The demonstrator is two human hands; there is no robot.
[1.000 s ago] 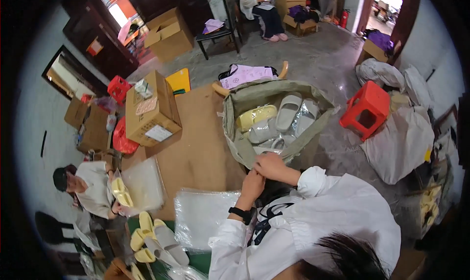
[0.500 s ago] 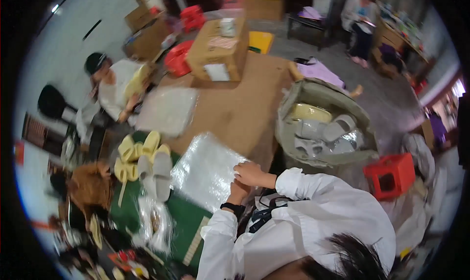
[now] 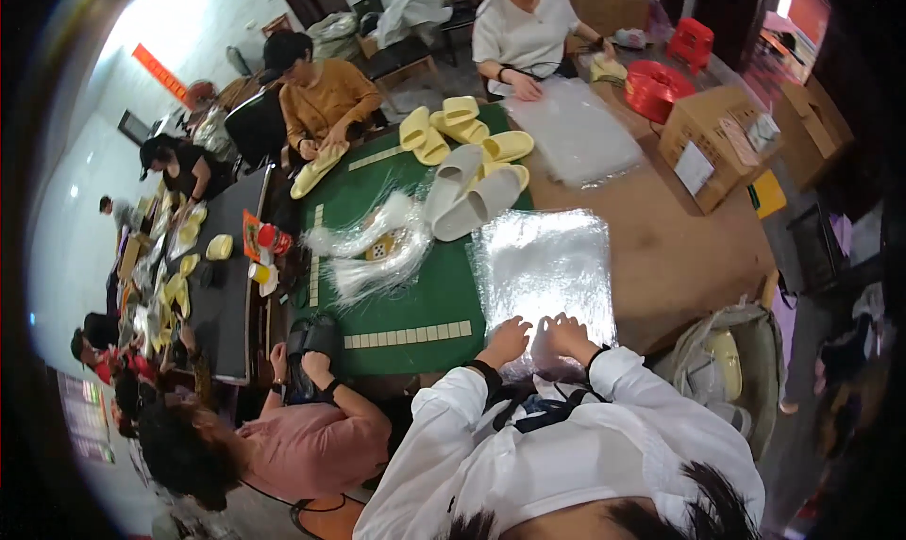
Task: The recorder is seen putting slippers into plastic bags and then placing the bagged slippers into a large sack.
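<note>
Worktop (image 3: pixel 661 248): a brown board with a green mat (image 3: pixel 415 299) over its left part; it carries everything you are working with.
Stack of clear bags (image 3: pixel 545 262): lies flat at the near edge of the worktop, right against the mat's right edge. This is the thing you are handling.
Second stack of clear bags (image 3: pixel 578 134): sits at the far edge, in front of the person in white.
Sack (image 3: pixel 727 361): stands off the near right corner, mouth open, with pale yellow and grey slippers inside.
Cardboard box (image 3: pixel 710 142): rests at the far right corner, closed; you cannot see what it holds.
Slippers (image 3: pixel 472 167): yellow and grey ones lie loose on the far part of the mat, unbagged.
Loose clear wrappers (image 3: pixel 377 248): bunched in the middle of the mat.
Your left hand (image 3: pixel 507 339): fingers spread flat on the near edge of the bag stack, an open grip holding nothing.
Your right hand (image 3: pixel 566 332): just beside it on the same edge, fingertips bent onto the top sheet; you seem to be pinching it, but that cannot be told for sure.
Progress: by my reading, some slippers are already in the sack, no bag is lifted off yet, and the slippers on the mat remain to be bagged.
</note>
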